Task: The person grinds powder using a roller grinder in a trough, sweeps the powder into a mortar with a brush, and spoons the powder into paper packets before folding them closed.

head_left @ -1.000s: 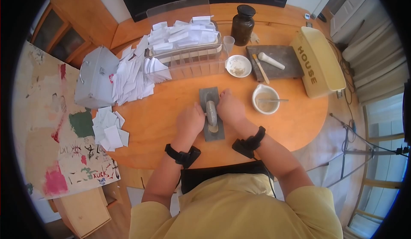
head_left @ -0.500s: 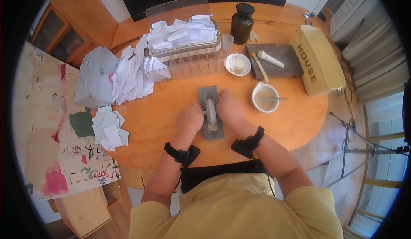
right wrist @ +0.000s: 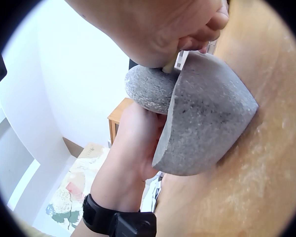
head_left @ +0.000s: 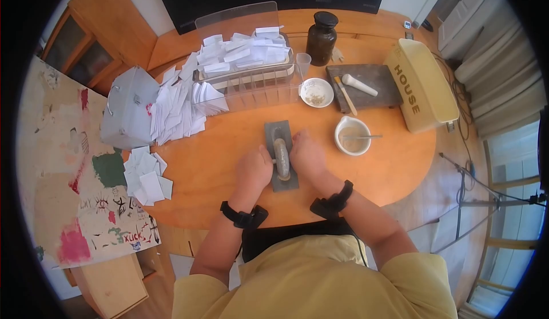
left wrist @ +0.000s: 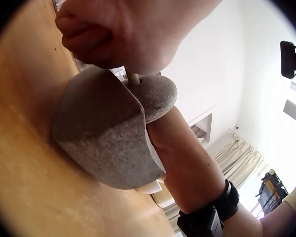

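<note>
Head view: the trough [head_left: 278, 129] lay lengthwise on the surface [head_left: 229, 133], in front of the person, with the stone wheel [head_left: 282, 162] upright in it. Left hand [head_left: 254, 166] and right hand [head_left: 309, 154] were at either side of the wheel; finger detail hard to read from above. To the right, a bowl [head_left: 352, 152] with a rod [head_left: 370, 137] across it; beyond, a dish [head_left: 315, 105], then a board [head_left: 380, 99] carrying a brush [head_left: 346, 96] and a pestle [head_left: 360, 85]. Left wrist view: left fingers [left wrist: 91, 39] curled tight around the handle [left wrist: 133, 78], which ran out from the wheel. Trough sat on the surface, one end toward the camera. Right wrist view: right fingers [right wrist: 200, 39] likewise closed about the handle's other end, no gap visible; wheel partly hidden behind the trough's wall.
</note>
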The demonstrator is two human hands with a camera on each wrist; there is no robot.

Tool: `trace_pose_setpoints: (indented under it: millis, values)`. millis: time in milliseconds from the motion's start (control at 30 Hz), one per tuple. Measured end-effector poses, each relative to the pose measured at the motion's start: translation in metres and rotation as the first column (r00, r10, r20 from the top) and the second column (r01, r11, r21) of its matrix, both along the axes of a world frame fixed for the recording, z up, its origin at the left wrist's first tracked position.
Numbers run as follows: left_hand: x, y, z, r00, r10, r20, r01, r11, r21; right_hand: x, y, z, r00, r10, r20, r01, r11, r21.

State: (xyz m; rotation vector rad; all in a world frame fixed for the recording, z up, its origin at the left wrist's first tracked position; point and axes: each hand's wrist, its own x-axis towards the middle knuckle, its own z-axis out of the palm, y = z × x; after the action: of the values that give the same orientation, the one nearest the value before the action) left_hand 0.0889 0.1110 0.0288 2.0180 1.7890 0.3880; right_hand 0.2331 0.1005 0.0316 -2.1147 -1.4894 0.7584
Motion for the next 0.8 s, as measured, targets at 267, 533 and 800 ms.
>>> trace_pose_setpoints:
  millis: [267,533,800]
  values:
    - [0.001,0.007,0.006,0.999,-0.028,-0.029,0.028,1.0,-0.009,0.0,0.006,-0.001,0.999,0.012,0.043,-0.013,1.0,0.018]
    - [0.001,0.011,0.013,0.997,-0.07,-0.021,0.071,0.997,0.031,0.002,0.012,-0.008,0.997,0.019,0.075,-0.023,0.999,0.048]
    - [-0.004,0.018,-0.001,0.995,-0.096,-0.015,0.096,0.995,-0.012,-0.001,0.014,-0.005,0.997,0.007,0.071,-0.013,0.997,0.078]
